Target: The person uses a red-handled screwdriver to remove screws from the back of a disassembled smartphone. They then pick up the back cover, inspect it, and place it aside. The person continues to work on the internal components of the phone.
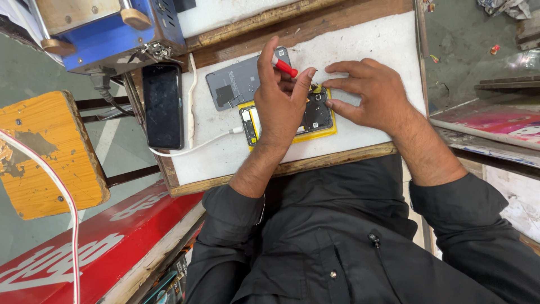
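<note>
An opened phone (318,112) with a yellow frame lies on the white work mat (371,50), its inner boards showing. My left hand (281,101) hovers over it, gripping a small red-handled screwdriver (285,67) between thumb and fingers, tip pointing down at the phone. Fingers spread, my right hand (368,93) presses its tips on the phone's right edge. A grey back cover (233,84) lies just beyond the phone, partly behind my left hand.
A black phone (163,106) lies screen-up at the mat's left edge beside a white cable (191,143). A blue machine (112,31) stands at the back left. An orange wooden stool (48,152) and a red board (84,247) are to the left.
</note>
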